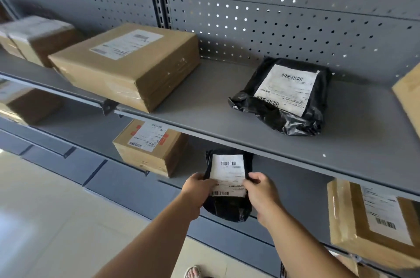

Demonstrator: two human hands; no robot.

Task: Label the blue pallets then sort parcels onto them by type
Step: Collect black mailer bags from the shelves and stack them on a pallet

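A small black plastic-bag parcel [228, 207] with a white barcode label sits at the front of the lower shelf. My left hand [197, 189] grips its left edge and my right hand [261, 193] grips its right edge, thumbs on the label. A bigger black bag parcel [284, 109] with a white label lies on the upper shelf [216, 118]. Cardboard box parcels stand around: a large one [127, 66] on the upper shelf, a smaller one [150, 148] on the lower shelf, another [372, 221] at the lower right. No blue pallets are in view.
Grey metal shelving with a perforated back panel [272, 16] fills the view. More boxes [38, 39] stand at the far left, blurred, and a box corner [409, 96] shows at the right edge. Pale tiled floor [45, 221] lies below left, with my sandalled foot [193, 272].
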